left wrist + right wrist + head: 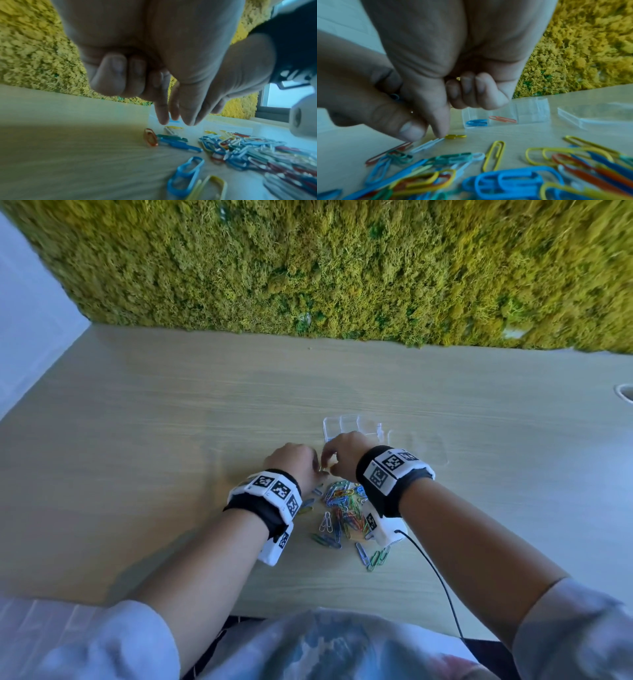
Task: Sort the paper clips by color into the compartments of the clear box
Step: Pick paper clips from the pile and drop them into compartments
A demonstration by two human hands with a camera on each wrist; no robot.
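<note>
Mostly blurred: both hands' grip curled over clips, contents unclear.

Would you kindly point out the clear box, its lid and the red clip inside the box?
clear box [532, 108]: right wrist view, front wall.
lid [597, 115]: right wrist view, top face.
red clip [502, 119]: right wrist view, middle of wire.

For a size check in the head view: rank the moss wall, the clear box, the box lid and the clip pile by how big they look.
1. moss wall, by far the largest.
2. clip pile.
3. clear box and box lid: they look alike, and the right hand hides part of the box, so I leave them unranked.
</note>
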